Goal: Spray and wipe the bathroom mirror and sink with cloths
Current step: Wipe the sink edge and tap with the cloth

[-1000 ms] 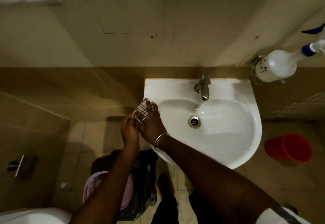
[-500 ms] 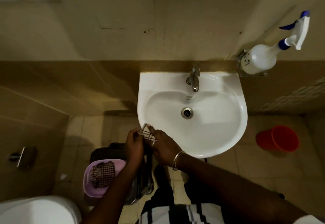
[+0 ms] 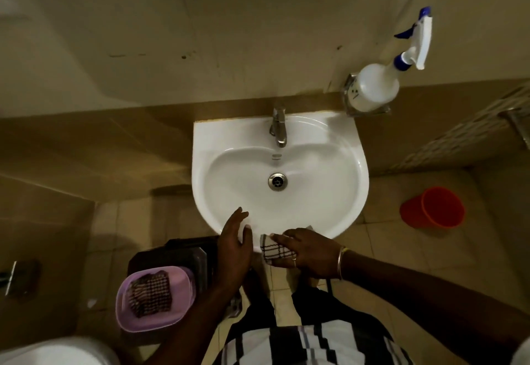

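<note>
Right grip [image 3: 308,252] on checked cloth [image 3: 274,250], sink [image 3: 338,146] rim

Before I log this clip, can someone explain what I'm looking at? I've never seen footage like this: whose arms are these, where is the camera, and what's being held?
There is no machine here. A person wears one wide-angle camera on the head, so you look down over their chest at their own two arms. Below is a white sink with a tap and a drain. The right hand presses a checked cloth with its fingers against the sink's near rim. The left hand is open, resting at the rim beside it, holding nothing. A spray bottle sits in a wall holder to the right, untouched. On the floor: a purple basin holding a second, darker cloth, on a dark stool, and a red bucket lying tipped.
</note>
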The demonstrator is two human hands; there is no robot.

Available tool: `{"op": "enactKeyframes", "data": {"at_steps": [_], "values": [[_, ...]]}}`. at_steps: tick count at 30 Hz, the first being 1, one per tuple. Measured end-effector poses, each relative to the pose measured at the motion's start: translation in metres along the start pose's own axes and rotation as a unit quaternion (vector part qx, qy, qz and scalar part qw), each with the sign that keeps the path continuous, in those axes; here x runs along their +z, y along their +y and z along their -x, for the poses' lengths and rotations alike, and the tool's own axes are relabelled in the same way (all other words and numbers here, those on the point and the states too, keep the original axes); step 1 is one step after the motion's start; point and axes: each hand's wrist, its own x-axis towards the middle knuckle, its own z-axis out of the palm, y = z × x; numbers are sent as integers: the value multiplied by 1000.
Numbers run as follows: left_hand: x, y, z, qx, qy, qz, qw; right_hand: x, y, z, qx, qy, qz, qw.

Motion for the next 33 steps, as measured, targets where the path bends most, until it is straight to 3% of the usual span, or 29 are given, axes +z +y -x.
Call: {"op": "enactKeyframes", "data": {"at_steps": [5,9,15,21,25,33], "values": [[28,8,-2,1,-33,-29,999,-13,24,30,-30,7,19,999],[55,17,-5,11,-61,-47,997,-13,52,52,-7,-30,-9,999],[99,35,-5,20,-89,-39,995,-16,84,75,31,-21,-38,999],[141,56,-7,26,-114,-50,992,-8,130,116,110,60,-42,991],[167,73,-12,17,-125,-50,991,-6,169,132,177,72,-79,978],[192,88,-24,-16,-106,-14,994,-20,220,87,302,113,-61,944]]}}
